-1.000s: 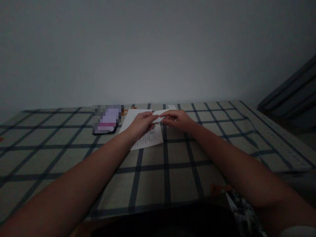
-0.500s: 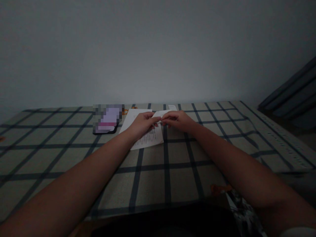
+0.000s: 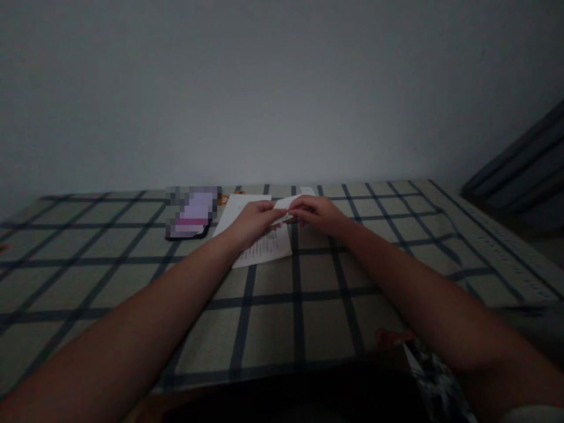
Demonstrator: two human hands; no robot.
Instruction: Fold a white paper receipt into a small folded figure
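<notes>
Both my arms reach forward over a table covered with a checked cloth (image 3: pixel 308 305). My left hand (image 3: pixel 251 220) and my right hand (image 3: pixel 318 212) meet at the far middle, fingers pinched together on a small white piece of paper (image 3: pixel 284 205) held between them. Under the hands lies a larger white sheet with printed lines (image 3: pixel 264 247), flat on the cloth. The room is dim, so finer detail of the small paper is hard to make out.
A phone with a lit screen (image 3: pixel 192 214) lies left of the sheet. A small white scrap (image 3: pixel 307 191) and an orange bit (image 3: pixel 222 200) lie near the far edge by the wall. An orange object (image 3: pixel 390 336) sits at the near right.
My hands have drawn slightly closer together on the small paper, and its top edge has shifted a little. The sheet and phone have not moved.
</notes>
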